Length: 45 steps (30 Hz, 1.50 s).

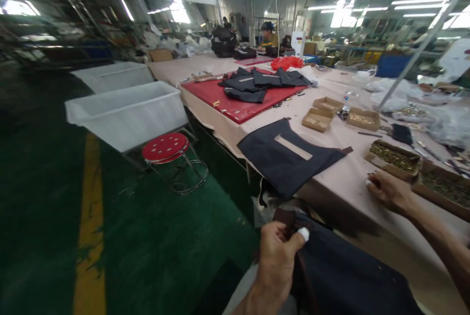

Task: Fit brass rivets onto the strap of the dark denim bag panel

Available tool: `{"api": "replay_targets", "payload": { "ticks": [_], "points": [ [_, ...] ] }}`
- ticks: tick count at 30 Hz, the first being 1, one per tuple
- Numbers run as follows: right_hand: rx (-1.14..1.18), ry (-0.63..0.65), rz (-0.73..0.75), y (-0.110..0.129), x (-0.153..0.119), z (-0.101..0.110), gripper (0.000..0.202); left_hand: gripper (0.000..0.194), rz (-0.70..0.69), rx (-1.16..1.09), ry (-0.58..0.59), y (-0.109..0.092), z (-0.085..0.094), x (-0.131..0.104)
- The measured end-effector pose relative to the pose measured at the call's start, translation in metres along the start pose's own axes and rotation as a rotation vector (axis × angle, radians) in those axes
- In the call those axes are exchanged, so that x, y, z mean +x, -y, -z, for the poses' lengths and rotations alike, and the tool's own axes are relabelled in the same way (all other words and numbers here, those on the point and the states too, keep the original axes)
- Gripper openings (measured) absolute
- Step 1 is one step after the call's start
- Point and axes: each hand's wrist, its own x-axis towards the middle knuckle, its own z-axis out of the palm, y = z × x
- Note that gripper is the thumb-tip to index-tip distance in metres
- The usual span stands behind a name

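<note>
At tabletop [341, 182] edge: left hand [277, 256] pinches dark fabric piece's [345, 276] brown strap [288, 219]; right hand [387, 190], curled, pinches something small beside rivet box [392, 157]. Keep strap taut.

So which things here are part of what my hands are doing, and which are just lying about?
In hand:
left hand gripping dark fabric piece
right hand beside box of metal parts

Lying about:
red stool
white bins
red mat

Long pale table [341, 178]: dark fabric panel [286, 156], red mat [235, 99], cardboard boxes [317, 119] of small metal parts.
</note>
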Motion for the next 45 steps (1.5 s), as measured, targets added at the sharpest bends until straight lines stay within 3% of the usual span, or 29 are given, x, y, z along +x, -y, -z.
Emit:
{"api": "replay_targets", "payload": {
  "ticks": [4, 7, 10, 18, 20, 24, 28, 31, 33, 36, 39, 42, 45],
  "points": [
    [0.331, 0.079, 0.282, 0.095, -0.044, 0.017, 0.011, 0.028, 0.005, 0.044, 0.012, 0.004, -0.001, -0.007],
    [0.477, 0.150, 0.436, 0.168, -0.073, 0.026, 0.020, 0.027, 0.006, 0.076, 0.066, 0.008, -0.003, -0.008],
    [0.505, 0.145, 0.478, 0.204, -0.085, 0.023, 0.018, 0.023, -0.023, 0.137, 0.062, 0.009, -0.004, -0.008],
    [0.549, 0.151, 0.392, 0.208, -0.090, 0.012, 0.009, 0.015, -0.058, 0.250, 0.157, 0.001, -0.002, -0.013],
    [0.605, 0.186, 0.283, 0.207, -0.089, 0.012, 0.006, 0.014, -0.094, 0.289, 0.166, 0.000, -0.001, -0.015],
    [0.670, 0.316, 0.019, 0.209, -0.085, 0.015, 0.024, 0.021, -0.132, 0.311, 0.249, -0.003, 0.000, -0.018],
    [0.759, 0.334, -0.105, 0.214, -0.081, 0.014, 0.026, 0.027, -0.108, 0.350, 0.257, -0.001, 0.001, -0.011],
    [0.825, 0.377, -0.129, 0.199, -0.071, 0.001, 0.026, 0.025, -0.069, 0.353, 0.220, 0.005, 0.002, 0.002],
    [0.736, 0.320, -0.168, 0.169, -0.055, -0.008, 0.030, 0.021, -0.045, 0.343, 0.208, 0.008, 0.004, 0.009],
    [0.374, -0.009, -0.311, 0.095, -0.026, -0.013, 0.034, 0.022, -0.019, 0.331, 0.205, 0.010, 0.007, 0.012],
    [0.156, -0.176, -0.466, 0.016, -0.003, -0.008, 0.030, 0.026, -0.004, 0.296, 0.161, 0.011, 0.011, 0.011],
    [0.024, -0.183, -0.552, -0.038, 0.009, -0.005, 0.023, 0.027, 0.003, 0.271, 0.118, 0.013, 0.015, 0.011],
    [-0.046, -0.137, -0.583, -0.064, 0.018, -0.011, 0.027, 0.031, 0.024, 0.290, 0.153, 0.015, 0.017, 0.015]
  ]
}}
